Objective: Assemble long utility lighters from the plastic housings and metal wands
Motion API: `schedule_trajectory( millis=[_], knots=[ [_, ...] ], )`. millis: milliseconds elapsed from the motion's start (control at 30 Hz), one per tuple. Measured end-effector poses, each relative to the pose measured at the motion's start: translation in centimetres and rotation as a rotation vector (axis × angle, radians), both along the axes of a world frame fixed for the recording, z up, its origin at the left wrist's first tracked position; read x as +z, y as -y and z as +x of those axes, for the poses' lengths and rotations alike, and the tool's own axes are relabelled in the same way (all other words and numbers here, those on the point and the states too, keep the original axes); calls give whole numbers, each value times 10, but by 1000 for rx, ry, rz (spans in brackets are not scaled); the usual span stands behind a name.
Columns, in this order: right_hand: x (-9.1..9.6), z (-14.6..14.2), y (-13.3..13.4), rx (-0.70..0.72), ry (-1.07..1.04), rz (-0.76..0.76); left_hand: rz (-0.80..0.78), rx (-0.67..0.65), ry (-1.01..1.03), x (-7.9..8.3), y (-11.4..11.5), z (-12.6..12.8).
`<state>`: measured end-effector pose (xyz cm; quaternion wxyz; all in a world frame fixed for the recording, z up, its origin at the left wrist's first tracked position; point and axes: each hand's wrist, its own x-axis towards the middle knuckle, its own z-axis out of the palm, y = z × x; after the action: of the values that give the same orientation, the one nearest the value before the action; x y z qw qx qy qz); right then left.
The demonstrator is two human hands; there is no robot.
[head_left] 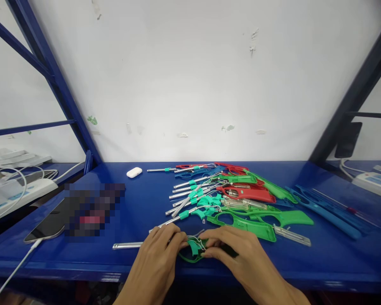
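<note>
Near the table's front edge lies a part-built long-nosed lighter [190, 256] with a green handle shell. Its metal tube [127, 245] sticks out to the left, and its teal trigger [194, 247] and thin white wires show between my hands. My left hand [160, 254] is closed on the lighter where the tube meets the shell. On the other side, my right hand [238, 250] pinches at the wires and the handle end; the exact part under its fingertips is hidden. Just behind lie a green handle shell [260, 228] and a clear fuel tank [294, 236].
Several metal tubes with teal triggers [197, 192] lie behind my hands, among red shells [250, 192] and green ones. Blue shells [330, 212] lie right. A white earbud case [134, 172] and a charging phone [51, 222] are left. A white wall [190, 84] stands behind.
</note>
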<state>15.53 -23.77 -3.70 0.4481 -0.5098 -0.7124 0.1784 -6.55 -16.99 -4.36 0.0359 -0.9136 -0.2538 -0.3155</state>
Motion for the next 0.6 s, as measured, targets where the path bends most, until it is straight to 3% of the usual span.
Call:
schedule_trajectory(
  millis=[433, 600],
  knots=[
    [3, 0, 2, -13, 97, 8, -121, 8, 29, -3, -4, 0],
    [2, -1, 2, -8, 101, 144, -198, 10, 59, -2, -4, 1]
  ],
)
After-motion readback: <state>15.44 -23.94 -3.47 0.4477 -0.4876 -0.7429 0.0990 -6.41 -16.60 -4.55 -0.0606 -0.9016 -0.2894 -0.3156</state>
